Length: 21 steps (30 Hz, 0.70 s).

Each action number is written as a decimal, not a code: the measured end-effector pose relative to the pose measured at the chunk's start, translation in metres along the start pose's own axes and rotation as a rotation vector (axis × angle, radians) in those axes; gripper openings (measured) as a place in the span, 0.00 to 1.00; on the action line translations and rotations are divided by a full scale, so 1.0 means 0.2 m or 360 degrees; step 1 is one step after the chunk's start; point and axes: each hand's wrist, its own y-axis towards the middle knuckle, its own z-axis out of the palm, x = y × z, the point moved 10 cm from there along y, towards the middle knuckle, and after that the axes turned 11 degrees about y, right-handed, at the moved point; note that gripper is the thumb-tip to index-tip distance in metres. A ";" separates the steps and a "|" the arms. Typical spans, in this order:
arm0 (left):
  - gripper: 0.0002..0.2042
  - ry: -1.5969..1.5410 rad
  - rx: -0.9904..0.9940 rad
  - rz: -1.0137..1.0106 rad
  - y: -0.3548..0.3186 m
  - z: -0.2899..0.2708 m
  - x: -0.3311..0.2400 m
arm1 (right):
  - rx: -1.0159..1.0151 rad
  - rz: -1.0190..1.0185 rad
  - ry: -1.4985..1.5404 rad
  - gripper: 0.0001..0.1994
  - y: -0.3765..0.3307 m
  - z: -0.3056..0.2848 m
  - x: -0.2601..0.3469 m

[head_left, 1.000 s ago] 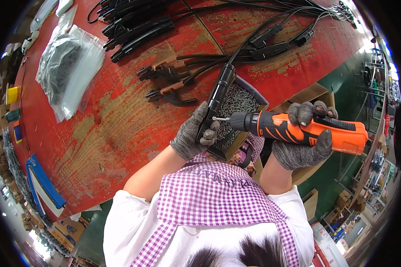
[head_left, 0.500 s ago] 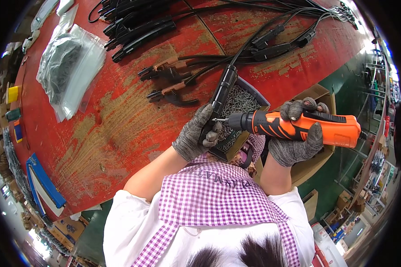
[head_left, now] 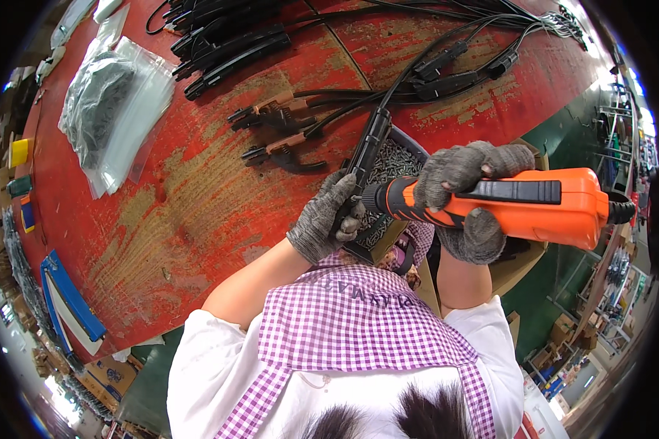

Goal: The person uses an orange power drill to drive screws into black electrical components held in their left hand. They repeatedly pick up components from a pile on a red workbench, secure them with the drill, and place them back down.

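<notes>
Over screw tray: right hand wraps driver.

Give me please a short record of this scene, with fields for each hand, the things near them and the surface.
left hand: gloved left hand grips a long black connector housing with a cable
right hand: gloved right hand holds an orange electric screwdriver, tip at the housing
under the hands: dark tray of small screws
nearby: black and copper connectors; clear plastic bag of dark parts; bundle of black cables
surface: worn red table
</notes>
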 end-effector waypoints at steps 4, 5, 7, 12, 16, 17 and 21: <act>0.14 0.0063 -0.0042 -0.0006 -0.01 0.00 0.00 | 0.0053 0.0071 -0.0061 0.21 0.01 0.01 -0.03; 0.14 0.0077 -0.0048 -0.0007 -0.01 0.00 0.00 | 0.0032 0.0079 -0.0064 0.21 0.01 0.00 -0.03; 0.14 0.0075 -0.0059 -0.0015 -0.01 0.00 0.00 | -0.0041 0.0094 -0.0051 0.21 0.00 -0.01 -0.04; 0.15 0.0060 -0.0040 -0.0021 -0.01 0.00 0.00 | -0.0139 0.0109 0.0004 0.20 -0.02 -0.02 -0.04; 0.14 0.0028 -0.0094 0.0006 -0.01 -0.01 0.00 | -0.0079 0.0055 -0.0120 0.18 -0.06 0.03 -0.02; 0.14 0.0011 -0.0081 0.0008 -0.01 -0.01 0.00 | -0.0041 0.0034 -0.0142 0.17 -0.07 0.05 -0.01; 0.13 -0.0083 -0.0023 -0.0038 -0.01 -0.01 0.01 | -0.0023 0.0003 -0.0265 0.20 -0.07 0.06 -0.02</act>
